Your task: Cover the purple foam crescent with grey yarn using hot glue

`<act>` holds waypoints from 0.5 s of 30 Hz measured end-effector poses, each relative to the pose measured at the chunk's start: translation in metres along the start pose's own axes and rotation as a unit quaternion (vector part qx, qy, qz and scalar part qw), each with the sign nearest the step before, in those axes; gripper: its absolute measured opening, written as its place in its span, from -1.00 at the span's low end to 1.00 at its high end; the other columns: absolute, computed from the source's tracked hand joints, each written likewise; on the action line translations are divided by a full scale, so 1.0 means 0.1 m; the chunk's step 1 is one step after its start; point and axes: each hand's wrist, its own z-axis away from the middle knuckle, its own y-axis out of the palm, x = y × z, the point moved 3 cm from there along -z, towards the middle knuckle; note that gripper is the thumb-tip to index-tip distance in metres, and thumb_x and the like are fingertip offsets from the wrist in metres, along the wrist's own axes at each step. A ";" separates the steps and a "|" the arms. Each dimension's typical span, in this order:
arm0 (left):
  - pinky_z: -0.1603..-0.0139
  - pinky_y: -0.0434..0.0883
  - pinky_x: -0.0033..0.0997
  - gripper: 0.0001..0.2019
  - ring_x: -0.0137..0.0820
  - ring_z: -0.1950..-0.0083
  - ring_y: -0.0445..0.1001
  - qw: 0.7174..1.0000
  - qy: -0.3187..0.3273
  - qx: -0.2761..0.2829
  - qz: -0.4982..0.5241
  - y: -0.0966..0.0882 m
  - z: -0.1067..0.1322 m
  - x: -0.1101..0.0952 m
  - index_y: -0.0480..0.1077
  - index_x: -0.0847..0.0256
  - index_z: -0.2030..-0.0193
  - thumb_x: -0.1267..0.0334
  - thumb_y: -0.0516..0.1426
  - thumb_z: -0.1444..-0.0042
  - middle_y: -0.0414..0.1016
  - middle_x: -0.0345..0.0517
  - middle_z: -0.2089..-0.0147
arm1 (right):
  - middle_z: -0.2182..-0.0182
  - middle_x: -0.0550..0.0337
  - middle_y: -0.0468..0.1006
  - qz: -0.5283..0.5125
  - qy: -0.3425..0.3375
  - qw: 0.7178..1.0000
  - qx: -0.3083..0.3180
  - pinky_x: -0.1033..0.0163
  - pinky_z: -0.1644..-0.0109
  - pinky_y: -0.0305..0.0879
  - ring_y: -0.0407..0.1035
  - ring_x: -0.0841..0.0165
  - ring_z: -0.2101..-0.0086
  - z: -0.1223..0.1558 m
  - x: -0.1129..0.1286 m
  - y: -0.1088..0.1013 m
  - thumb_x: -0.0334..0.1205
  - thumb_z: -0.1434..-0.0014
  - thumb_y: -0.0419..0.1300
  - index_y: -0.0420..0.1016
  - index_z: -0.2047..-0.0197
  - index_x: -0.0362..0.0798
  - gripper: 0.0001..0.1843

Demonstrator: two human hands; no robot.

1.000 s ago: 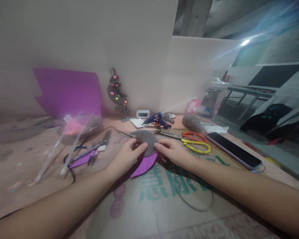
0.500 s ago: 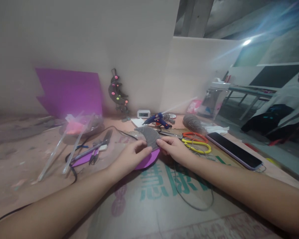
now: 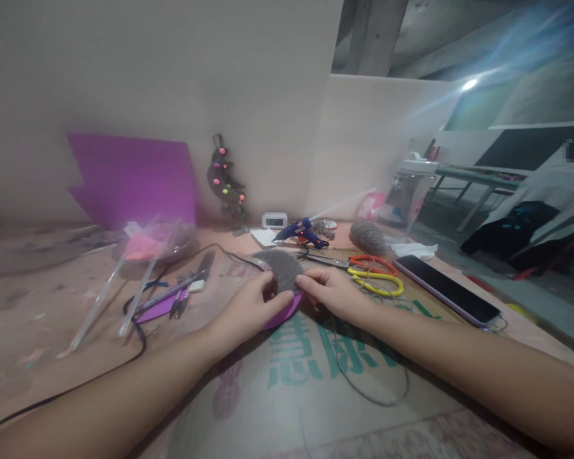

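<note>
Between my hands is a curved purple piece [image 3: 283, 313], its upper part wrapped in grey yarn [image 3: 281, 266]. My left hand [image 3: 254, 299] is closed on its left side, thumb across the front and fingers partly hidden behind. At its right edge, the thumb and index finger of my right hand [image 3: 328, 290] are pinched together where the wrapping meets bare purple. A loose yarn strand [image 3: 358, 390] trails from below my right hand and loops over the cardboard. Whether those fingertips pinch the strand or the piece's edge is hard to tell.
Behind the piece lie a blue glue gun [image 3: 294, 231] and a small digital clock [image 3: 274, 220]. Scissors [image 3: 375, 280], a yarn ball [image 3: 367, 237] and a phone [image 3: 449, 290] are on the right. Clear sticks [image 3: 98, 299] and a craft knife [image 3: 179, 299] lie left. Purple sheets [image 3: 134, 178] lean on the wall.
The wrapped piece has turned and tilted slightly, showing a broader face of grey yarn and less purple. My right fingertips have shifted a little left. The camera view moved slightly.
</note>
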 end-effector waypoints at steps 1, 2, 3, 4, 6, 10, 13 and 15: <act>0.12 0.38 -0.31 -0.68 -0.21 0.13 0.47 1.000 -0.003 -0.006 -0.008 -0.01 0.00 0.01 0.44 0.26 0.08 0.12 0.15 -0.07 0.54 -0.02 0.17 | 0.70 0.34 0.24 0.006 0.000 1.000 0.002 0.36 0.55 0.04 0.13 0.50 0.64 0.00 0.00 0.00 0.16 -0.20 0.05 0.22 0.59 -0.05 -0.49; 0.13 0.38 -0.31 -0.68 -0.21 0.15 0.46 1.000 -0.005 -0.012 -0.013 -0.01 0.00 0.01 0.44 0.27 0.11 0.11 0.15 -0.07 0.53 -0.03 0.20 | 0.70 0.34 0.25 0.011 0.000 1.000 0.003 0.36 0.55 0.04 0.13 0.50 0.64 0.00 -0.01 0.00 0.16 -0.21 0.04 0.23 0.59 -0.05 -0.49; 0.15 0.38 -0.32 -0.69 -0.22 0.16 0.46 1.000 -0.006 -0.019 -0.015 -0.02 0.00 0.01 0.45 0.27 0.14 0.10 0.16 -0.06 0.53 -0.04 0.23 | 0.70 0.34 0.25 0.014 0.000 1.000 0.005 0.36 0.54 0.04 0.13 0.50 0.64 0.00 -0.01 0.00 0.16 -0.21 0.04 0.23 0.58 -0.05 -0.49; 0.17 0.37 -0.34 -0.70 -0.23 0.18 0.46 1.000 -0.006 -0.026 -0.013 -0.02 0.00 0.02 0.45 0.26 0.17 0.09 0.17 -0.05 0.52 -0.06 0.25 | 0.70 0.34 0.25 0.015 -0.001 1.000 0.007 0.36 0.54 0.03 0.13 0.50 0.64 0.00 -0.01 0.00 0.16 -0.21 0.03 0.23 0.58 -0.05 -0.49; 0.21 0.37 -0.36 -0.71 -0.24 0.22 0.45 0.999 -0.004 -0.036 -0.005 -0.02 -0.01 0.03 0.45 0.26 0.22 0.07 0.18 -0.03 0.51 -0.07 0.30 | 0.70 0.34 0.25 0.013 -0.001 1.000 0.012 0.36 0.55 0.03 0.13 0.49 0.63 0.00 -0.01 0.01 0.17 -0.22 0.03 0.22 0.57 -0.05 -0.49; 0.25 0.35 -0.39 -0.72 -0.26 0.26 0.44 0.999 -0.004 -0.048 0.003 -0.02 -0.02 0.06 0.45 0.25 0.29 0.05 0.19 -0.02 0.50 -0.09 0.34 | 0.69 0.34 0.26 0.019 -0.010 1.000 0.016 0.36 0.54 0.04 0.14 0.49 0.62 0.01 0.00 0.01 0.18 -0.22 0.02 0.23 0.57 -0.05 -0.48; 0.22 0.34 -0.39 -0.72 -0.27 0.24 0.44 0.999 -0.009 -0.049 0.019 -0.03 -0.04 0.06 0.44 0.26 0.30 0.05 0.16 -0.05 0.51 -0.10 0.31 | 0.68 0.34 0.25 0.019 -0.031 0.999 0.013 0.37 0.52 0.07 0.15 0.50 0.62 0.01 0.00 0.01 0.18 -0.25 -0.01 0.22 0.56 -0.06 -0.47; 0.21 0.33 -0.41 -0.72 -0.29 0.24 0.43 0.998 -0.018 -0.048 0.034 -0.04 -0.04 0.02 0.43 0.26 0.32 0.05 0.12 -0.09 0.50 -0.13 0.31 | 0.64 0.34 0.25 0.001 -0.039 0.999 0.012 0.37 0.53 0.09 0.16 0.50 0.62 0.01 -0.02 0.01 0.16 -0.26 -0.02 0.25 0.52 -0.06 -0.50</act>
